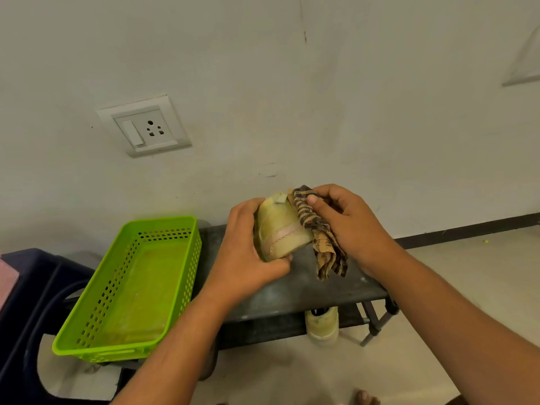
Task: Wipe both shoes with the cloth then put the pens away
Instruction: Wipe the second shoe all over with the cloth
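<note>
My left hand (248, 244) grips a pale yellowish shoe (280, 229) with a pink stitched band, held up above the dark shelf top (292, 290). My right hand (344, 220) holds a brown and black patterned cloth (318, 232) against the shoe's right side, and the cloth's loose end hangs down. The second pale shoe (321, 325) stands on the lower shelf under the top, partly hidden. No pens are visible.
A bright green perforated basket (163, 238) sits at the left end of the shelf top, with nothing inside. A dark blue plastic piece of furniture (29, 287) stands at the far left. The wall with a socket plate (143, 127) is right behind. Pale floor lies to the right.
</note>
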